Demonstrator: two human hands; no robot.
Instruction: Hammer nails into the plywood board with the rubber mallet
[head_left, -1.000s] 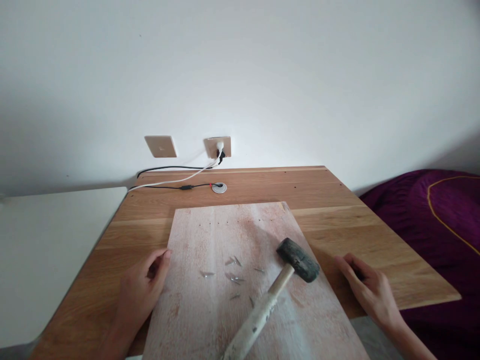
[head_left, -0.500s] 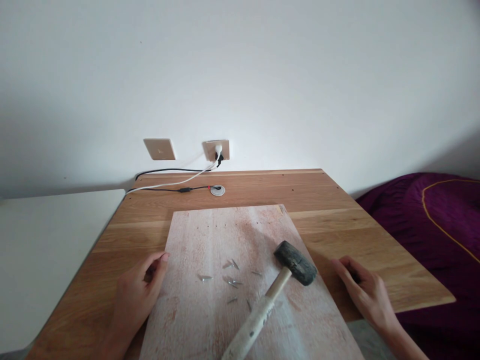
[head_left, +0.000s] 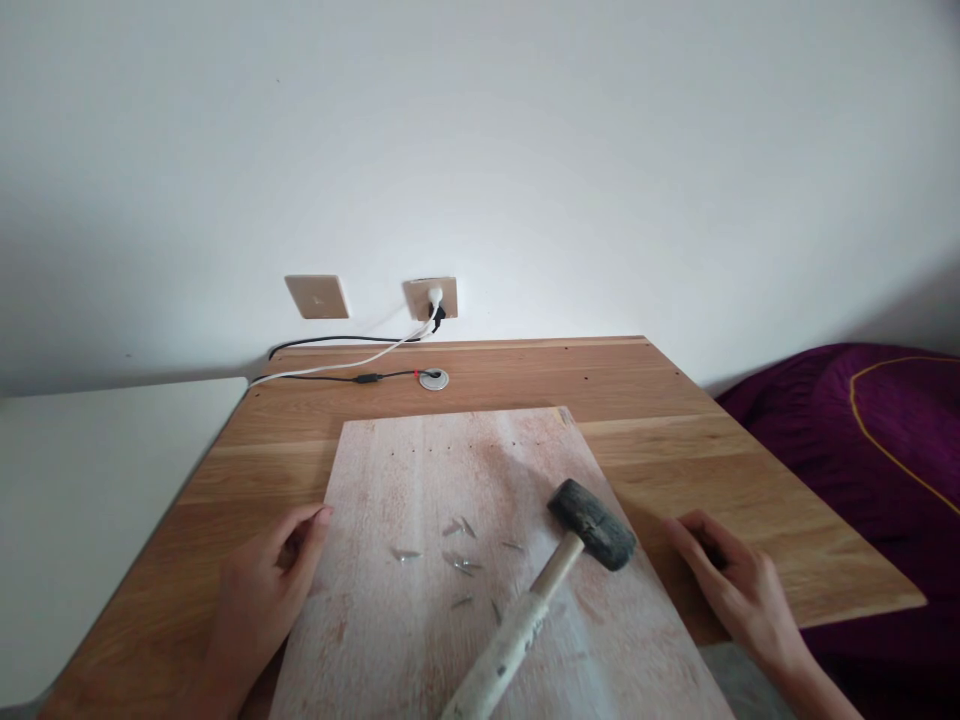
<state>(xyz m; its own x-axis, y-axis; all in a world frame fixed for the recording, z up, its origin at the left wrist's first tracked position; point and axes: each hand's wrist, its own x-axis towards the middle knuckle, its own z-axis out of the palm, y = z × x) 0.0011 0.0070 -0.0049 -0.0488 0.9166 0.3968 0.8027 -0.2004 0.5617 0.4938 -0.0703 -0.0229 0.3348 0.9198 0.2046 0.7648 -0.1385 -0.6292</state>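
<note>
The left hand (head_left: 262,590) is resting on the table (head_left: 675,440), right at the left edge of a pale wooden board (head_left: 390,470). Its thumb is touching that edge, and its fingers are curling loosely without squeezing anything. The right hand (head_left: 739,590) is lying on the table just beside the board's right edge. It is loose too and is holding nothing. With one hand on each side, the hands seem to be keeping the board from sliding. A hammer (head_left: 536,600) with a black head is lying flat on the board between the hands, nearer the right one, and nobody is touching it. Its handle is pointing back toward the person, so it is easy to grab. Some small nails (head_left: 457,560) are lying loose in the middle of the board, just left of the hammer. Far back, cords (head_left: 337,365) are running to a wall plug (head_left: 433,297).
</note>
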